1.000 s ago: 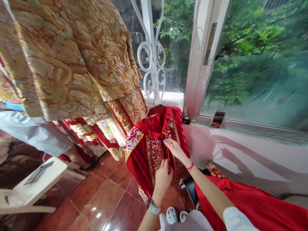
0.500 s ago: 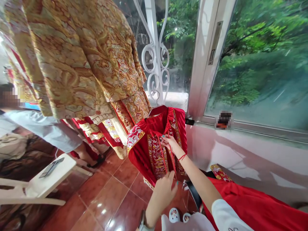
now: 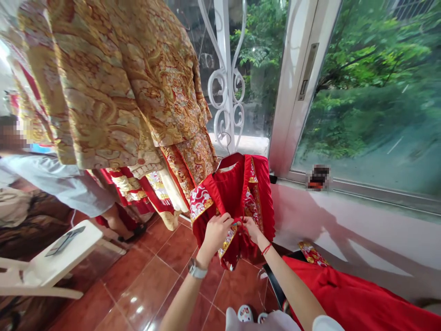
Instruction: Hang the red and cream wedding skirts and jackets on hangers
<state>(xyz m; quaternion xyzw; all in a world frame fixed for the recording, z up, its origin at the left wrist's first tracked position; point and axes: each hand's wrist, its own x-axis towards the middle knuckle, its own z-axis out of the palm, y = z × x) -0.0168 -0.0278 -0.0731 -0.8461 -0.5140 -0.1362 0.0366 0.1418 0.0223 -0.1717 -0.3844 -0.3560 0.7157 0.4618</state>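
Observation:
A red embroidered garment (image 3: 231,188) hangs from a hanger (image 3: 229,158) beside the window, its front panels edged with gold and silver patterns. My left hand (image 3: 217,232), with a watch at the wrist, is closed in a pinch at the garment's front. Facing it, my right hand (image 3: 253,230), with a red string bracelet, also pinches at the front. Between them, red tie cords (image 3: 237,221) are drawn together. The fingers partly hide where the cords meet, so I cannot tell whether they are knotted.
Gold brocade garments (image 3: 131,92) hang at the left. A white chair (image 3: 70,250) carries a phone-like object, with a person (image 3: 65,181) behind it. Red cloth (image 3: 344,294) lies at lower right, over a dark-edged seat. The window (image 3: 365,115) rises at the right.
My left hand has risen from below to the garment's front. My right hand has come lower. The dangling cords are now gathered between both hands, and a lower panel is lifted and folded.

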